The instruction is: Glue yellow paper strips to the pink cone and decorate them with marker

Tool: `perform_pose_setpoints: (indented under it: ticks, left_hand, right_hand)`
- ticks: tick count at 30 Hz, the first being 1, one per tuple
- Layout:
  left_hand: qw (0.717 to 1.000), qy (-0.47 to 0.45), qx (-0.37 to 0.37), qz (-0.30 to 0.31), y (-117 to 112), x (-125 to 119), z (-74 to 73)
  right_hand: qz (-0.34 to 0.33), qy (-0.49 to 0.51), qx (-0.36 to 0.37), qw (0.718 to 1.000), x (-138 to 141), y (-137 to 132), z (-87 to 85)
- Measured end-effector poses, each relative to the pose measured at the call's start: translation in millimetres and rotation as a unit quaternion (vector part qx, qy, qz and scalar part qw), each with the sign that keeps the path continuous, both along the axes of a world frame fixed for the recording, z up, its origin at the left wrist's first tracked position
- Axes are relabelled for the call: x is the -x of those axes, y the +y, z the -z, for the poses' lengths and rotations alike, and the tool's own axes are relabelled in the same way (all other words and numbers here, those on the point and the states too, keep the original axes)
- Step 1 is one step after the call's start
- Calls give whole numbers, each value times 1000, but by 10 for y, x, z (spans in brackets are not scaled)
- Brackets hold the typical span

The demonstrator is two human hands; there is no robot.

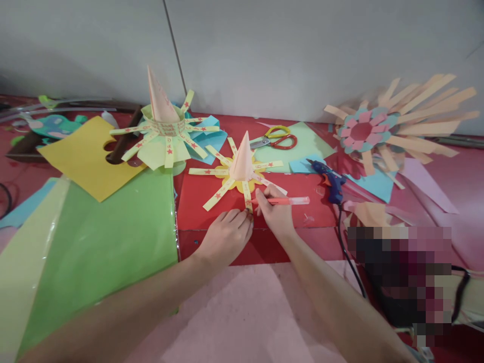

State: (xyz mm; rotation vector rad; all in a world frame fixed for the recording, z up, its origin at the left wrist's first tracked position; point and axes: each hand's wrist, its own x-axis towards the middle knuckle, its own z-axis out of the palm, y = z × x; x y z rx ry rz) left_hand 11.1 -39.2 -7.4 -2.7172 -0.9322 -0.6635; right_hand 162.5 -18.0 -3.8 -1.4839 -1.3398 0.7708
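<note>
A paper craft (239, 171) lies on the red table (212, 194): a peach cone on a yellow flower base with pale yellow strips radiating out, several marked with red stars. My right hand (275, 210) grips a red pen (286, 200), its tip on the strip that points toward me. My left hand (227, 236) rests beside it, fingers curled down, fingertips pressing the end of that same strip.
A second, larger cone craft (163, 128) stands at the back left by a yellow sheet (85, 159). A big green sheet (102, 247) covers the left. Scissors (275, 138), a blue glue gun (329, 180) with its cord, and a pink-and-blue flower craft (372, 130) lie to the right.
</note>
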Motion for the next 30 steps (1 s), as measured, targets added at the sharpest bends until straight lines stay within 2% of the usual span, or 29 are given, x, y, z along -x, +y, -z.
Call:
perform_pose_setpoints:
  ticks: [7, 13, 20, 30]
  left_hand:
    - [1000, -5, 23, 1, -5, 3, 9]
    - [1000, 2, 11, -1, -3, 1, 15]
    - [1000, -1, 4, -4, -3, -7, -8]
    - [1000, 0, 0, -2, -5, -6, 12]
  right_hand:
    - [-3, -11, -4, 1000, -6, 10, 0]
    - [2, 14, 7, 1000, -2, 12, -2]
    - [1, -23, -12, 1000, -1, 3, -18]
    - [-3, -12, -1, 1000, -6, 7, 2]
